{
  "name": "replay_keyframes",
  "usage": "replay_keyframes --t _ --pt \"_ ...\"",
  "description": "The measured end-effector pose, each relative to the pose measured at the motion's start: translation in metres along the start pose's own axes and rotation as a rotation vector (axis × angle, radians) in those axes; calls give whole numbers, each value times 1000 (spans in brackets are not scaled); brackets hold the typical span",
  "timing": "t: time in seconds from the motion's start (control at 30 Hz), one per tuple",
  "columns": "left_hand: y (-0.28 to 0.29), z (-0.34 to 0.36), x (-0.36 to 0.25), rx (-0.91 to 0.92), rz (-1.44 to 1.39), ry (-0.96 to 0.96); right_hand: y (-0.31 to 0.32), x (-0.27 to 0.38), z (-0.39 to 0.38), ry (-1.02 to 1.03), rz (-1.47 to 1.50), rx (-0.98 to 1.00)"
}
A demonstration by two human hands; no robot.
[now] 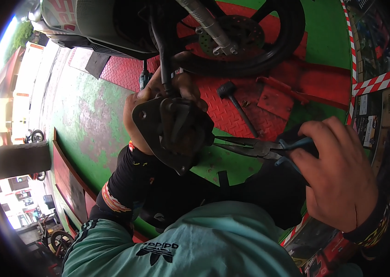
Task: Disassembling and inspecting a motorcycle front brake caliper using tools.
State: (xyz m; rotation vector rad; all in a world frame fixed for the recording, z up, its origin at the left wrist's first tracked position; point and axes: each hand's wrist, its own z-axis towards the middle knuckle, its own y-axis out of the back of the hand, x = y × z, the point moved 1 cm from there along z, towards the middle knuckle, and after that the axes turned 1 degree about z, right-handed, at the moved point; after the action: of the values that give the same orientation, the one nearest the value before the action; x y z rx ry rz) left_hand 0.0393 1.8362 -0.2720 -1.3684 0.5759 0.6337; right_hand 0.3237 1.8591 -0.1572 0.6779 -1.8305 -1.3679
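A dark brake caliper [174, 131] with a holed mounting bracket is held up in front of me, its black hose [158, 41] running upward. My left hand [137, 104] is wrapped round its far and left side, with some fingers hidden behind it. In my right hand [338, 171] are long-nose pliers [259, 148] with blue handles. Their jaws are slightly apart and point left, with the tips at the caliper's right side. Whether they grip a small part there I cannot tell.
A motorcycle's front wheel [292, 41] with a brake disc [246, 34] stands beyond. On the red plate [218, 115] lies a black mallet [239, 106]. A teal-and-black power tool [144, 76] is behind my left hand. Striped tape [382, 81] borders crowded shelves at right.
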Motion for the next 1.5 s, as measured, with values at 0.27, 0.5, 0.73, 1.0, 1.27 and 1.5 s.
replay_keyframes --t 0.27,0.5,0.73,1.0,1.27,1.5 --pt "6 -1 -1 -9 21 -11 4 6 10 3 48 111" --pt "10 -4 -2 -60 45 -19 7 26 21 54 -100 5" --pt "11 -5 -2 -119 -125 6 0 20 22 74 -128 4" --pt "8 -4 -1 -95 -115 17 3 9 20 147 -174 -46" --pt "14 -7 4 121 -117 -19 -1 -3 8 103 63 14" --pt "23 -7 0 135 -144 -25 3 9 10 118 -9 50"
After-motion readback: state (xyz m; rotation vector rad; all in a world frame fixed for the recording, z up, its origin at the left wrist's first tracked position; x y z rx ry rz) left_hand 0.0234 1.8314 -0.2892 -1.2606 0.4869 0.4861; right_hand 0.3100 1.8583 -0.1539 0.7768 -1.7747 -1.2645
